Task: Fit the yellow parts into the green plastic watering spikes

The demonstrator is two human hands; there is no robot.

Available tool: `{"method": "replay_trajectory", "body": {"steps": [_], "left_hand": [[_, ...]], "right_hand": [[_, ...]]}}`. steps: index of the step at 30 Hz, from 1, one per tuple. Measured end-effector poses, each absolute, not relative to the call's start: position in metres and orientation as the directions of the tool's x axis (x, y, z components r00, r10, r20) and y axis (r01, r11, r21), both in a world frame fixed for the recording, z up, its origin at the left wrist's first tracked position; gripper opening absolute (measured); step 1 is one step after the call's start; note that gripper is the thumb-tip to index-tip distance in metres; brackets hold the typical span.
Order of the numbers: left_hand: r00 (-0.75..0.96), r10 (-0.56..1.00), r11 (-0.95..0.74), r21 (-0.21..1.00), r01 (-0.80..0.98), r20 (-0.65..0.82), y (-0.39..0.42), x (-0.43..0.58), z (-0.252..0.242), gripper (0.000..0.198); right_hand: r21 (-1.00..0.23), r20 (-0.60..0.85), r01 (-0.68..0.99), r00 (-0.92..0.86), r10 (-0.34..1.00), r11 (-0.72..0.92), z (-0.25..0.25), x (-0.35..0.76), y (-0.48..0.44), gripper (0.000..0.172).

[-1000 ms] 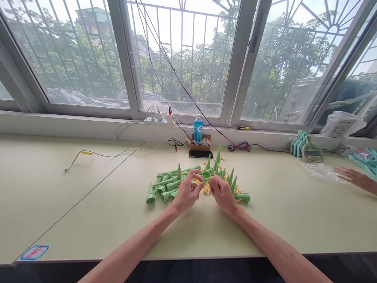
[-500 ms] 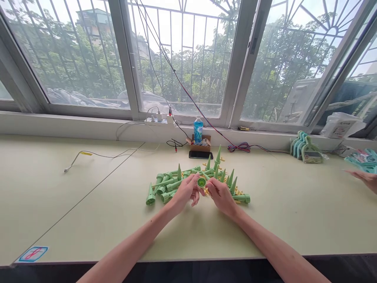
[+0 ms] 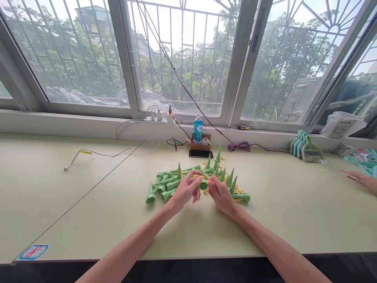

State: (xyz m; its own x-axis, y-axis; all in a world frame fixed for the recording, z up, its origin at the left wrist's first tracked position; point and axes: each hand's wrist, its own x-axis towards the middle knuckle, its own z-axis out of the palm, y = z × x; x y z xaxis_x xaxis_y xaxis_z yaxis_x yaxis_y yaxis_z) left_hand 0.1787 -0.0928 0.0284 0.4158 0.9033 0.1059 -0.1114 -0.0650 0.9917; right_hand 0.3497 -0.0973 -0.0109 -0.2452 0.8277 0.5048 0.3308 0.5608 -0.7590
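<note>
A green plastic watering spike (image 3: 203,184) with a round hollow end faces me between my hands. My right hand (image 3: 219,194) is closed on it, the fingers wrapped at its right side and hiding part of it. My left hand (image 3: 187,190) is beside it with thumb and fingers apart, the thumb tip close to the round end; whether it touches cannot be seen. Behind and around my hands lies a pile of similar green spikes (image 3: 167,181), some standing point up. Small yellow valve pieces (image 3: 239,192) are mixed in at the right.
Behind the pile are a black phone (image 3: 200,154), a small cardboard box (image 3: 200,147) and a blue bottle (image 3: 198,130). Coiled cables (image 3: 240,146) and wrapped dustpan-like sets (image 3: 309,149) lie farther right. Another person's hand (image 3: 361,181) reaches in at the right edge. A white cable (image 3: 103,154) crosses the left.
My left thumb and fingers have come away from the spike's round end. The spike has shifted slightly right and down with my right hand. The other person's hand has moved slightly left.
</note>
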Motion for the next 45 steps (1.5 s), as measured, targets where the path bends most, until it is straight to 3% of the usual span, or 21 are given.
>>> {"method": "replay_trajectory", "body": {"steps": [13,27,32,36,45], "left_hand": [[0.471,0.828,-0.360,0.932,0.033,0.303,-0.098,0.179,0.019,0.041],[0.429,0.816,-0.489,0.858,0.156,0.387,-0.097,0.182,0.014,0.046],[0.309,0.884,-0.417,0.890,0.184,0.350,-0.093,0.184,0.014,0.032],[0.242,0.928,-0.324,0.935,0.145,0.284,-0.089,0.184,0.015,0.040],[0.398,0.917,-0.011,1.000,-0.004,0.012,-0.088,0.184,0.016,0.049]], "right_hand": [[-0.810,0.479,0.299,-0.160,0.863,0.505,-0.015,0.350,-0.093,0.046],[-0.799,0.510,0.291,-0.138,0.849,0.527,-0.014,0.347,-0.093,0.048],[-0.784,0.528,0.322,-0.105,0.842,0.532,-0.012,0.348,-0.093,0.046],[-0.768,0.537,0.352,-0.100,0.838,0.534,-0.012,0.349,-0.093,0.045],[-0.729,0.524,0.389,-0.211,0.825,0.563,-0.012,0.350,-0.095,0.042]]}}
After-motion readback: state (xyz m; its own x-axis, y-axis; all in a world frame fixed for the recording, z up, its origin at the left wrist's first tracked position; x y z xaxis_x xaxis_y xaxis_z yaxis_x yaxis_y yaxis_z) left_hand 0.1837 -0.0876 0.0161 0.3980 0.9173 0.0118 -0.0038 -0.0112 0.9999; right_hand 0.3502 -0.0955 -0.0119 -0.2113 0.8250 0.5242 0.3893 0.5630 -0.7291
